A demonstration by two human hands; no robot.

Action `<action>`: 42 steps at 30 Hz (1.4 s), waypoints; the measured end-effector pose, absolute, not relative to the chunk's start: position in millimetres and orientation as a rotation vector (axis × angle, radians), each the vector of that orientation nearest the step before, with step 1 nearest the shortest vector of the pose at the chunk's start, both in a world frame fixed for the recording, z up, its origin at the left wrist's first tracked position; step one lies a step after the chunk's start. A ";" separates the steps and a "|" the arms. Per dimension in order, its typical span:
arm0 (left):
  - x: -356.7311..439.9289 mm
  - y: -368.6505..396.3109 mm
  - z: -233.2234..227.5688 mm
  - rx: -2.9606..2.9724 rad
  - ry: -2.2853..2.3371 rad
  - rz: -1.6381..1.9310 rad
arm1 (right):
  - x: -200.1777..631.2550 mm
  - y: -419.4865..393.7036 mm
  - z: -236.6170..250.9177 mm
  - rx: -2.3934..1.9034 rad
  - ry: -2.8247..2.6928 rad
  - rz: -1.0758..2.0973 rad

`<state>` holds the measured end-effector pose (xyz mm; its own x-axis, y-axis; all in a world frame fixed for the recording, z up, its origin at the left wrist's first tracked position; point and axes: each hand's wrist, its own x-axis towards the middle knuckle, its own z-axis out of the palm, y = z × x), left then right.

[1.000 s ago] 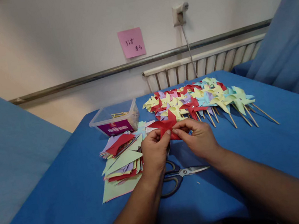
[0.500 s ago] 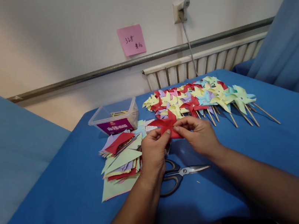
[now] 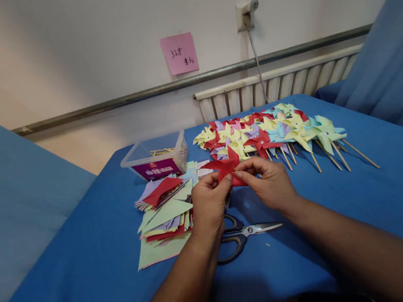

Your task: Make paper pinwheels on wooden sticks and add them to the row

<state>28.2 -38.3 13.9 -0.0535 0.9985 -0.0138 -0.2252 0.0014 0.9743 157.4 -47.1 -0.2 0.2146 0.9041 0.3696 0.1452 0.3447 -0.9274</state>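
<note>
A red paper pinwheel point(image 3: 226, 165) is held up between both hands, its blades folded in toward the centre. My left hand point(image 3: 210, 197) pinches it from the left, thumb pressed near the middle. From the other side, my right hand point(image 3: 266, 179) grips it with thumb and forefinger close to the centre. Whatever small part lies under the fingertips is hidden. Below the hands lie open-handled scissors point(image 3: 242, 234) with dark grips, blades pointing right. To the left is a stack of coloured paper point(image 3: 169, 251), with a red sheet point(image 3: 161, 191) on an upper pile.
A clear plastic box point(image 3: 157, 160) with thin sticks in it stands at the back left. Many finished pinwheels point(image 3: 259, 132) on wooden sticks lie at the back right. The blue-covered table point(image 3: 90, 268) meets a wall with a radiator point(image 3: 278, 84); blue curtains point(image 3: 395, 56) hang at the sides.
The view has shifted very slightly. Both hands keep the red pinwheel in nearly the same place and grip.
</note>
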 end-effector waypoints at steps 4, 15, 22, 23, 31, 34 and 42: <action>28.2 -38.6 14.3 0.931 1.052 1.315 | 156.7 -45.7 -0.5 -1.114 -1.191 0.809; 28.3 -39.3 16.2 0.864 1.055 1.287 | 157.0 -44.0 0.2 -1.035 -1.067 0.994; 28.3 -39.3 16.1 0.889 1.065 1.306 | 158.0 -44.5 1.6 -1.045 -1.078 0.965; 28.2 -39.2 15.9 0.895 1.067 1.308 | 158.0 -44.6 1.7 -1.051 -1.084 0.958; 26.3 -37.7 12.8 1.009 1.092 1.335 | 156.5 -49.4 2.0 -1.095 -1.211 0.773; 26.4 -38.4 14.2 1.079 1.129 1.347 | 157.9 -50.5 1.9 -1.098 -1.246 0.712; 29.9 -43.0 20.2 0.996 1.110 1.377 | 159.2 -50.2 -0.1 -1.084 -1.307 0.595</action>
<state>29.9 -43.0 20.2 -0.0959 0.9953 -0.0094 -0.2206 -0.0120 0.9753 159.2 -50.2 -0.1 0.2191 0.8589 0.4630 0.2146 0.4204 -0.8816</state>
